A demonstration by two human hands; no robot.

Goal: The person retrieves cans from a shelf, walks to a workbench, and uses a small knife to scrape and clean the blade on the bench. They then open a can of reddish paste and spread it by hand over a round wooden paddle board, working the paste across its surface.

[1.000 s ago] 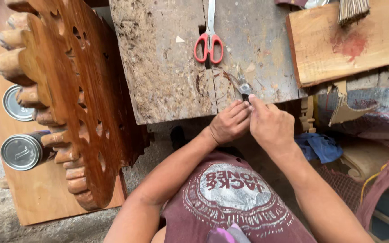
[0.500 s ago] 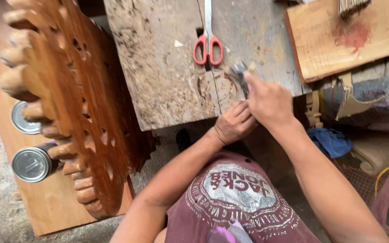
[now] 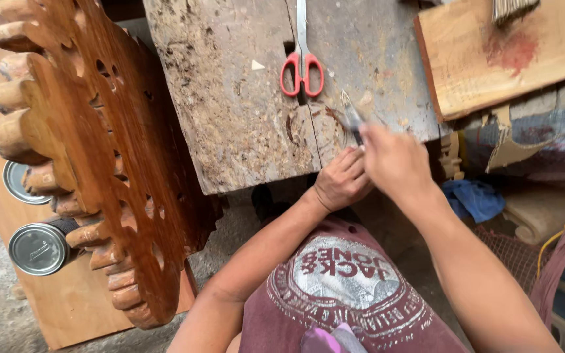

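A: Right, what is held at this moment?

B: A small grey metal blade tool (image 3: 351,117) is pinched in the right hand (image 3: 393,163), fingers pressed together around its lower end; the tip is pointed up toward 12 o'clock over the rough grey weathered wooden slab (image 3: 230,111). The left hand (image 3: 341,180) is curled shut at the slab's near edge, touching the right hand at 9 o'clock of it. What is gripped inside it, if anything, cannot be told.

A: Where is the tool placed relative to the rest?

B: Just beside the red-handled steel scissors (image 3: 302,68), at their 4 o'clock; the scissors are left lying flat, untouched.

A: How far along is the work judged to be?

B: Early or mid-way, as a guess. No cut or finished piece is shown at the hands; only a dark ring mark (image 3: 305,127) is seen on the slab near the blade. The large carved reddish-brown scalloped wooden panel (image 3: 93,157) at 9 o'clock is untouched, and two round silver tin cans (image 3: 37,248) beyond it are shut.

A: And at 2 o'clock?

B: A pale wooden board with a red stain (image 3: 505,59), not handled.
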